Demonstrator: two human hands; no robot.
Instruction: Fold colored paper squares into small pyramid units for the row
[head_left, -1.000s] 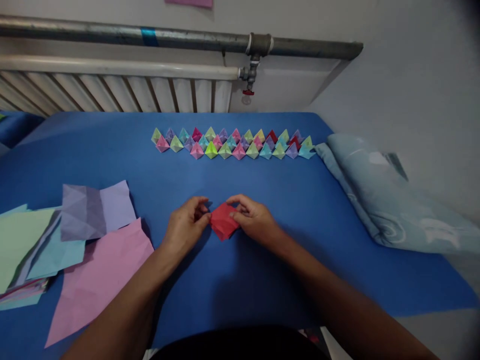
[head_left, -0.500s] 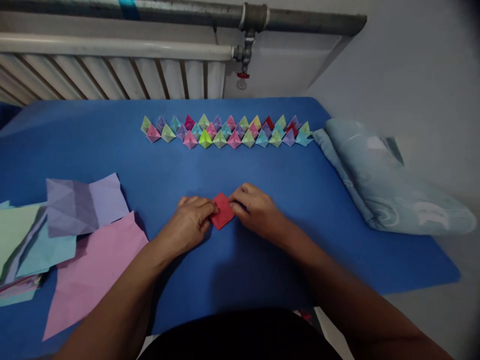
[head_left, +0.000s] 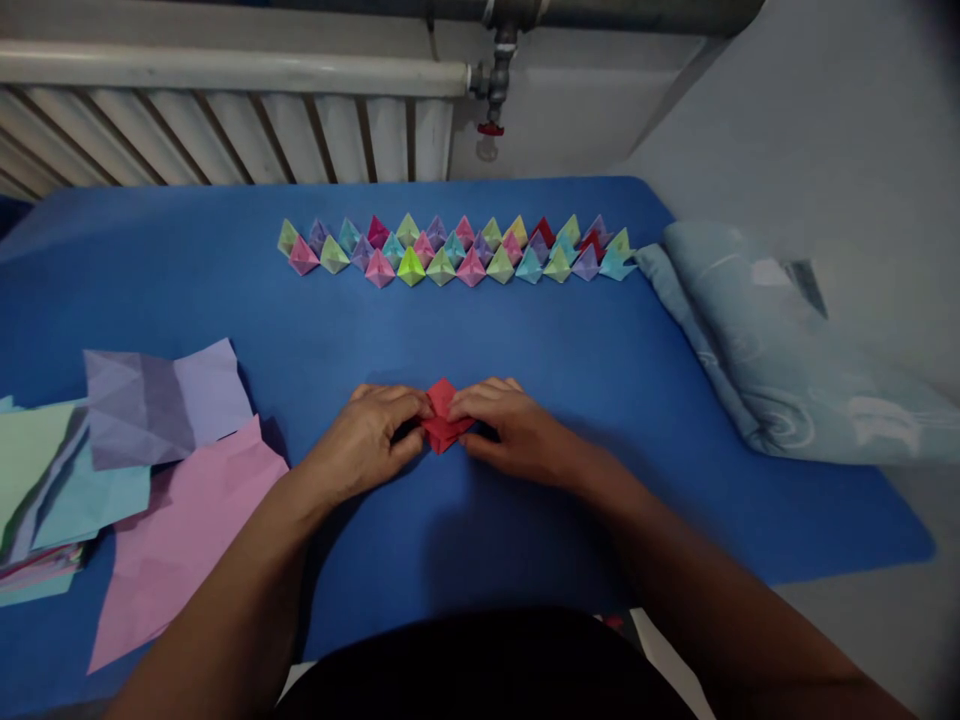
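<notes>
A small folded red paper [head_left: 442, 414] lies between my two hands, above the blue table surface [head_left: 360, 330]. My left hand [head_left: 379, 425] pinches its left corner between thumb and fingers. On the right side, my right hand [head_left: 502, 420] grips it the same way, with the index finger resting over the paper. The lower part of the red paper stands slightly parted in layers. Fingertips hide both side corners.
Rows of small folded paper pieces [head_left: 410, 266] in many colours stand at the back. At the left lie a purple sheet [head_left: 142, 405], a pink sheet [head_left: 184, 530] and a paper stack [head_left: 37, 450]. A folded pale blue cloth [head_left: 757, 340] sits at the right. Behind is a radiator [head_left: 225, 70].
The red paper has gone from a flat diamond to a shape with its lower layers parted. My right fingers have moved left over it. The camera view has tilted down slightly.
</notes>
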